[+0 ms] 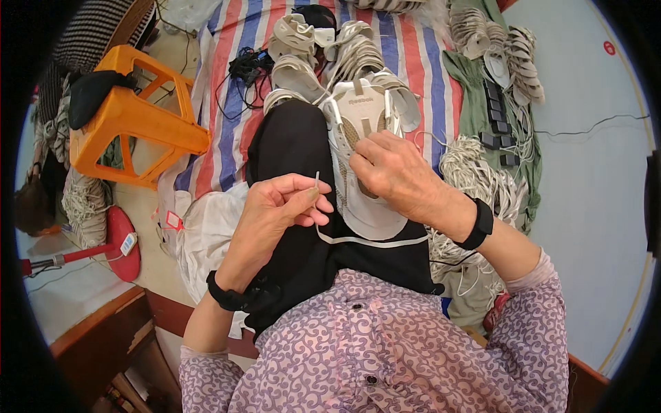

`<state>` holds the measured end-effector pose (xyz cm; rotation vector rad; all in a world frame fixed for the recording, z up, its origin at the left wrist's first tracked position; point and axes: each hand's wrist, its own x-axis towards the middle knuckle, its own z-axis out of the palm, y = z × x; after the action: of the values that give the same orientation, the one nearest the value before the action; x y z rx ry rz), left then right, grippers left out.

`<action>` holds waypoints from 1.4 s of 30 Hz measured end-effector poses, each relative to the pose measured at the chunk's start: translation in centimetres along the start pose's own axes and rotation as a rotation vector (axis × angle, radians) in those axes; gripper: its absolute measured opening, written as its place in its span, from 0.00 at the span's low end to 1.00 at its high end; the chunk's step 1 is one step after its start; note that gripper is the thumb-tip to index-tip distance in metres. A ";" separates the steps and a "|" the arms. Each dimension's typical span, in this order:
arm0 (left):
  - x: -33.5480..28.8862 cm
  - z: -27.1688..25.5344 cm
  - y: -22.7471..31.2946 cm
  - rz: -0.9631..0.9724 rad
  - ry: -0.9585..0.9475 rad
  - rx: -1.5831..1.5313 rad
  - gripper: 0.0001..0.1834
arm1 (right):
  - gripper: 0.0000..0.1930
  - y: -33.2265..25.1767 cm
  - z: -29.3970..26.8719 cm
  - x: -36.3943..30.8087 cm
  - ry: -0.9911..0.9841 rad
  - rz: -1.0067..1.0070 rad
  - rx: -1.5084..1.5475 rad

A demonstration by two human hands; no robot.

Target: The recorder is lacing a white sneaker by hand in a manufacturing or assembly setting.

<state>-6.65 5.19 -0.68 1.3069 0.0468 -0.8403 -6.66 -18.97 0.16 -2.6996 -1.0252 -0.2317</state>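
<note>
On my black-trousered lap lies a white and beige shoe upper (375, 215), its tongue end pointing away from me. My left hand (286, 206) is left of it, thumb and fingers pinching a thin white shoelace (344, 239) near its tip. From there the lace hangs down and runs right, across my lap below the upper. My right hand (399, 168) rests over the upper's right side, fingers curled in at the eyelet edge. Whatever those fingertips hold is hidden under the hand.
Beyond my knees, stacked shoe uppers (358, 51) lie on a striped cloth (227, 148). A bundle of white laces (475, 172) sits at my right, near more uppers (523, 62). An orange plastic stool (131, 138) stands at left, with black cables (249, 67) beyond it.
</note>
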 end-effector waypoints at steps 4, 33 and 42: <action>0.1 -0.4 0.1 0.022 -0.009 -0.039 0.13 | 0.06 -0.3 0.2 0.6 -0.044 -0.022 -0.063; 3.7 3.3 5.4 0.416 0.132 -0.069 0.13 | 0.06 4.8 -5.4 2.6 0.292 0.588 1.236; -0.6 -4.7 13.5 0.880 0.662 0.453 0.11 | 0.08 6.2 -2.1 -3.5 0.008 0.621 1.049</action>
<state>2.50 9.76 9.29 1.7675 -0.1975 0.3708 -5.27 -26.26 0.35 -1.8712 -0.1332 0.3276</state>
